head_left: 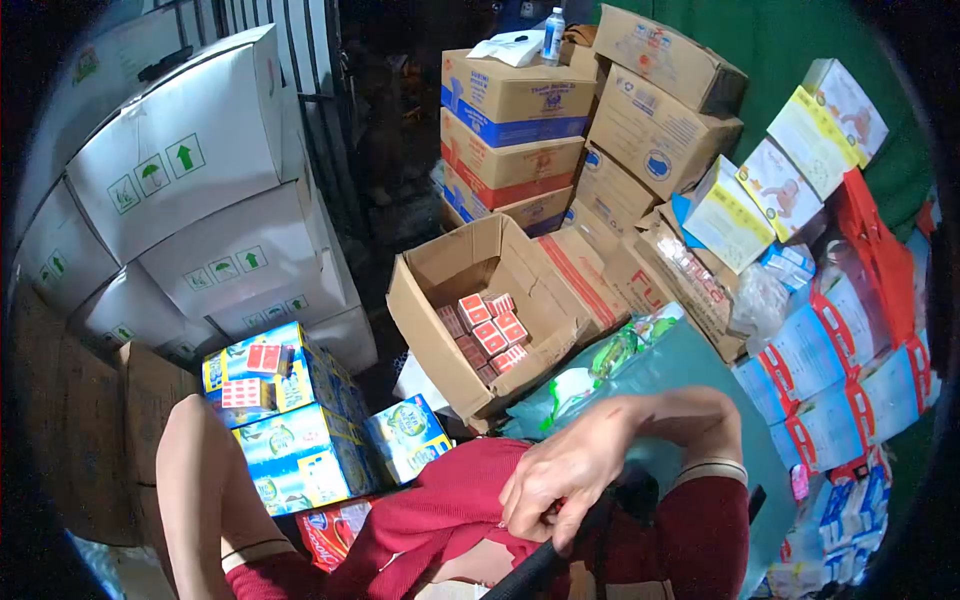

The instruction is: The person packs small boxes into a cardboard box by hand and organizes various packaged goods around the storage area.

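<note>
The room was crowded with cartons, and little of its dark floor showed between them. White cartons [175, 175] rose in a stack on the left beside metal bars [300, 55]; brown boxes [515, 110] stood at the back, with a bottle [553, 37] on top, before a green curtain [800, 32]. In the middle, an open carton [440, 345] held small red-and-white packs [490, 338], gathered towards its near end and left wall. More red-and-white packs [266, 359] lay on top of the yellow-and-blue boxes [300, 440]. A teal bag [670, 375] filled the space beside the open carton's near right side, partly behind the right forearm, and blue-and-white packages [830, 370] crowded the right. A red packet [335, 530] was partly hidden by the maroon shirt [435, 505]. The right hand [560, 485] was curled closed against the shirt front, beside a black strap [545, 570]; whether it pinched cloth could not be told. The left hand was out of view, its forearm [185, 500] bent down at the left.
</note>
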`<state>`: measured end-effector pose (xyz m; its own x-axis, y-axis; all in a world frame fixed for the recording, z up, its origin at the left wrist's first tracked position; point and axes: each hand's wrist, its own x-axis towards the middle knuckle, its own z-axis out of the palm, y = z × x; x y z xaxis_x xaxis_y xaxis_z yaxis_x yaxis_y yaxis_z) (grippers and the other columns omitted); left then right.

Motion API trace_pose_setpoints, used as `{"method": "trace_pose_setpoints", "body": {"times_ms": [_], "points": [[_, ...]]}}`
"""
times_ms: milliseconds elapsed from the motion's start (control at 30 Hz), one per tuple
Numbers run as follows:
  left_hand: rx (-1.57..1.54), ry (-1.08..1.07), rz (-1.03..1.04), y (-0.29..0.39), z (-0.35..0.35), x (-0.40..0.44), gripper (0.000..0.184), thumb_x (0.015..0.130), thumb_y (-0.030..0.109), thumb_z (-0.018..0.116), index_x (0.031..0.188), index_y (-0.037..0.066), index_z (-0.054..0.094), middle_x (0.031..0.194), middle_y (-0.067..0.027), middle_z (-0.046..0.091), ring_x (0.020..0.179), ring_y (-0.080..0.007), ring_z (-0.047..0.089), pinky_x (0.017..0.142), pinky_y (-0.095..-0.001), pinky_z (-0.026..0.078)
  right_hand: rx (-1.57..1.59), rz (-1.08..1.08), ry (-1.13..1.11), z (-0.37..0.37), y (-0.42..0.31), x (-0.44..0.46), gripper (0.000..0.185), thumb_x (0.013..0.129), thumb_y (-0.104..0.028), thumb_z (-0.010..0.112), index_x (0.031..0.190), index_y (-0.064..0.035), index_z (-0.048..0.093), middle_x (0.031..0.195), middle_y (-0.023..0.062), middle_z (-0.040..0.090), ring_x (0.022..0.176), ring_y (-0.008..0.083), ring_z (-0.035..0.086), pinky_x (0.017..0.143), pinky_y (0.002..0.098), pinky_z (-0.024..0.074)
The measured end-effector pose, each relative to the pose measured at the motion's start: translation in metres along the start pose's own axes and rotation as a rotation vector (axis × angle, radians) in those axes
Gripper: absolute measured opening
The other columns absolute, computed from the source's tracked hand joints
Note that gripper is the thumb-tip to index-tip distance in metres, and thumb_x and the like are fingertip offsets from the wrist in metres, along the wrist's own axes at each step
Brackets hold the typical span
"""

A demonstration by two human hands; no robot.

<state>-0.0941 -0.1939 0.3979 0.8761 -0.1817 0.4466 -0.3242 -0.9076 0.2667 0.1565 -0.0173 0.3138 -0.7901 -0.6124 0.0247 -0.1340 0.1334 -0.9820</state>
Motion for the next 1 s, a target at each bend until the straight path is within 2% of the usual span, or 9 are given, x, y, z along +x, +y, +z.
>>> {"method": "trace_pose_setpoints", "body": {"times_ms": [300, 333, 367, 433, 567, 733, 833, 933, 1000], "points": [[-0.055, -0.115, 0.007, -0.025, 0.006, 0.003, 0.024, 0.063, 0.027, 0.061, 0.069, 0.004, 0.06, 0.069, -0.0025, 0.059, 0.074, -0.0199, 0.058, 0.069, -0.0413, 0.046, -0.057, 0.137, 0.062, 0.024, -0.014, -0.012, 0.023, 0.082, -0.016, 0.062, 0.071, -0.0006, 0.048, 0.069, 0.0107, 0.048, 0.07, 0.0268, 0.046, 0.064, 0.0361, 0.0381], [-0.14, -0.142, 0.08, -0.045, -0.006, 0.011, 0.02, 0.064, 0.019, 0.057, 0.066, -0.001, 0.061, 0.079, -0.0164, 0.064, 0.066, -0.0205, 0.063, 0.056, -0.0349, 0.053, -0.039, 0.138, 0.058, 0.026, -0.015, -0.015, 0.024, 0.082, -0.016, 0.061, 0.071, -0.0006, 0.048, 0.068, 0.0109, 0.048, 0.07, 0.0273, 0.046, 0.065, 0.0365, 0.038], [-0.129, -0.02, 0.094, -0.054, -0.005, 0.012, 0.017, 0.055, 0.02, 0.059, 0.058, 0.004, 0.056, 0.069, -0.0127, 0.061, 0.061, -0.0163, 0.059, 0.048, -0.0307, 0.049, -0.021, 0.137, 0.052, 0.029, -0.014, -0.017, 0.024, 0.083, -0.017, 0.061, 0.071, -0.0005, 0.048, 0.068, 0.0111, 0.047, 0.071, 0.0277, 0.046, 0.065, 0.0368, 0.0378], [-0.153, 0.064, 0.183, -0.072, 0.009, 0.015, 0.015, 0.062, 0.019, 0.063, 0.061, 0.006, 0.055, 0.063, -0.0087, 0.056, 0.057, -0.0169, 0.056, 0.044, -0.0266, 0.046, 0.018, 0.163, 0.026, 0.035, -0.008, -0.024, 0.025, 0.084, -0.018, 0.06, 0.071, -0.0003, 0.048, 0.067, 0.0117, 0.047, 0.071, 0.0287, 0.046, 0.067, 0.0376, 0.0375], [-0.493, 0.313, 0.245, -0.093, 0.047, 0.018, 0.028, 0.085, 0.027, 0.057, 0.066, 0.008, 0.051, 0.072, -0.0098, 0.05, 0.063, -0.0228, 0.054, 0.051, -0.035, 0.044, 0.112, 0.294, 0.029, 0.045, -0.01, -0.041, 0.029, 0.086, -0.022, 0.058, 0.071, 0.0008, 0.047, 0.069, 0.0138, 0.045, 0.072, 0.0308, 0.045, 0.071, 0.0395, 0.0362], [-0.576, 0.264, 0.262, -0.11, 0.055, 0.009, 0.032, 0.086, 0.033, 0.056, 0.069, 0.006, 0.053, 0.075, -0.0121, 0.05, 0.065, -0.0283, 0.054, 0.053, -0.0364, 0.045, 0.214, 0.35, 0.111, 0.057, -0.007, -0.049, 0.029, 0.085, -0.024, 0.058, 0.076, 0.0021, 0.048, 0.074, 0.017, 0.052, 0.07, 0.0305, 0.048, 0.067, 0.0392, 0.0384], [-0.596, 0.396, 0.23, -0.109, 0.057, 0.003, 0.032, 0.085, 0.034, 0.058, 0.07, 0.007, 0.053, 0.077, -0.0128, 0.051, 0.064, -0.03, 0.054, 0.054, -0.0369, 0.045, 0.284, 0.338, 0.106, 0.052, -0.005, -0.048, 0.027, 0.085, -0.025, 0.059, 0.084, 0.0006, 0.053, 0.079, 0.0181, 0.055, 0.075, 0.0314, 0.052, 0.067, 0.0395, 0.0404], [-0.581, 0.445, 0.217, -0.106, 0.058, 0.0, 0.03, 0.085, 0.034, 0.057, 0.072, 0.007, 0.054, 0.084, -0.0139, 0.052, 0.068, -0.0302, 0.055, 0.054, -0.0366, 0.045, 0.154, 0.527, -0.001, 0.032, -0.01, -0.041, 0.019, 0.081, -0.016, 0.064, 0.086, 0.0011, 0.058, 0.082, 0.0139, 0.056, 0.082, 0.0293, 0.054, 0.071, 0.0387, 0.0412], [-0.592, 0.443, 0.229, -0.108, 0.057, 0.0, 0.03, 0.085, 0.032, 0.058, 0.07, 0.007, 0.055, 0.08, -0.0145, 0.054, 0.068, -0.0298, 0.057, 0.054, -0.036, 0.046, 0.066, 0.521, 0.248, 0.031, -0.011, -0.044, 0.019, 0.081, -0.016, 0.064, 0.091, -0.0005, 0.058, 0.086, 0.0131, 0.058, 0.084, 0.0294, 0.055, 0.074, 0.0379, 0.0426]]}}
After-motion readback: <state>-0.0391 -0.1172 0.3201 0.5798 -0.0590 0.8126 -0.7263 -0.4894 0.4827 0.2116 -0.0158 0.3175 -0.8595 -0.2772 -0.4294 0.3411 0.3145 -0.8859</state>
